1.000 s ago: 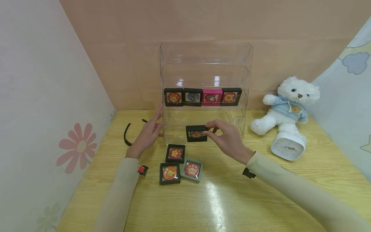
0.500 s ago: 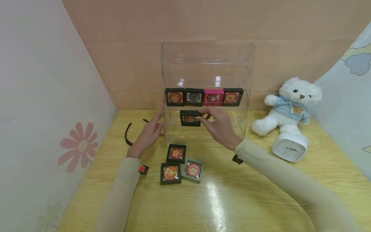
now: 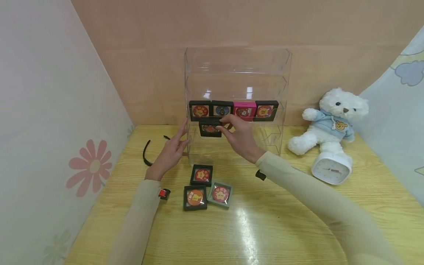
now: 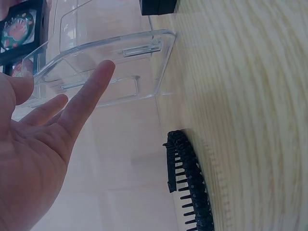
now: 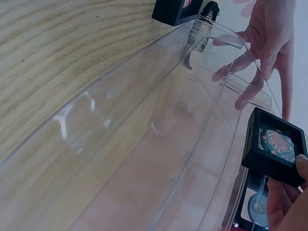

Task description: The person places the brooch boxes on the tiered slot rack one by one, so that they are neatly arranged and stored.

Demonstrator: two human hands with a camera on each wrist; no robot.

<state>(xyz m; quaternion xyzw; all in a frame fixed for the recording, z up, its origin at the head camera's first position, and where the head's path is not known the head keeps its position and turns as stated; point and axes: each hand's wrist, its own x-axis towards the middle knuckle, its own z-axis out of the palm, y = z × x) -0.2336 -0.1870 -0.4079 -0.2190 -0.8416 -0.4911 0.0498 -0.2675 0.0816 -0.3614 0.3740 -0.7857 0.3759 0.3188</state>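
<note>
A clear tiered rack (image 3: 236, 72) stands at the back of the table; one tier holds three black framed badges and a pink one (image 3: 244, 110). My right hand (image 3: 243, 137) pinches a black framed badge (image 3: 210, 129) by its right side, just in front of and below that row's left part. In the right wrist view the held frame (image 5: 275, 146) is tilted, with thumb and fingers (image 5: 288, 202) at its edge. My left hand (image 3: 169, 156) rests with extended fingers against the rack's left side; the left wrist view shows the index finger (image 4: 91, 94) along the clear panel.
Two black framed badges (image 3: 201, 175) and a green one (image 3: 220, 194) lie on the table before the rack. A black toothed hair band (image 3: 145, 154) lies left of it. To the right are a white teddy bear (image 3: 334, 117) and a white clock (image 3: 331, 168).
My right hand has moved up and to the left with the pinched black frame, from low before the rack to just under the row of badges. The left hand stays at the rack's side.
</note>
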